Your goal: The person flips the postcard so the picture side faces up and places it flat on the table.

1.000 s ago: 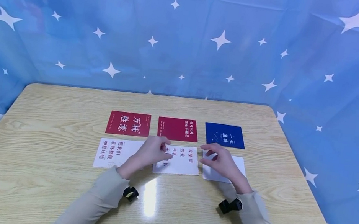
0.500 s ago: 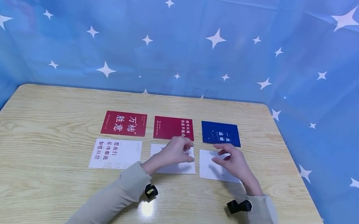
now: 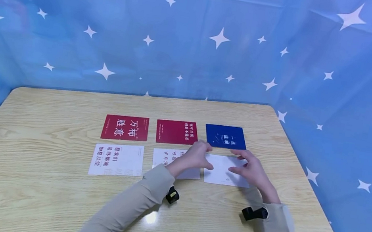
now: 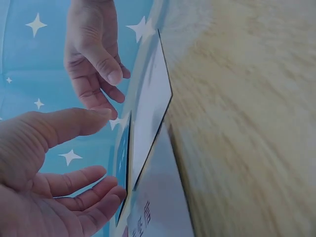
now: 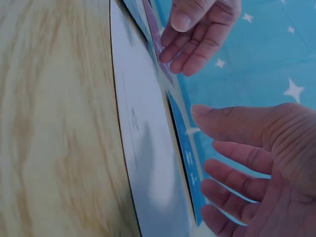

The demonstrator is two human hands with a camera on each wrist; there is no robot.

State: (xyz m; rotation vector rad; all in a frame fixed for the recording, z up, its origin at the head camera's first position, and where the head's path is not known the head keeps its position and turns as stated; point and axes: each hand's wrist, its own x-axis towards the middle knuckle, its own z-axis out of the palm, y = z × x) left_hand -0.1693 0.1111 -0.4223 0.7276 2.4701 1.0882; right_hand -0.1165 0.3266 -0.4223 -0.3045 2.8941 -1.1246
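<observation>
Two hands hover over the near-right card of our layout. Our left hand (image 3: 198, 156) hangs with relaxed fingers and thumb spread, gripping nothing, over the gap between the middle white card (image 3: 165, 157) and the blank white card (image 3: 224, 172). Our right hand (image 3: 252, 169) is likewise loose and holding nothing, above the right part of that blank white card; the wrist views show its fingers just above the surface, and we cannot tell whether any fingertip touches.

The blank white card lies flat on the tabletop (image 3: 36, 174), its left edge just beside the middle white card and its far edge near the blue card (image 3: 225, 136). To its right and toward us the wood is bare as far as the tabletop's edges.

Six cards form two rows of three. The far row holds a red card with large characters (image 3: 125, 128), a second red card (image 3: 176, 132) and the blue one; the near row starts at the left with a white card printed in red (image 3: 116, 159). Narrow strips of wood separate the cards.

A blue cloth with white stars (image 3: 197, 41) stands behind and on both sides of the tabletop.
</observation>
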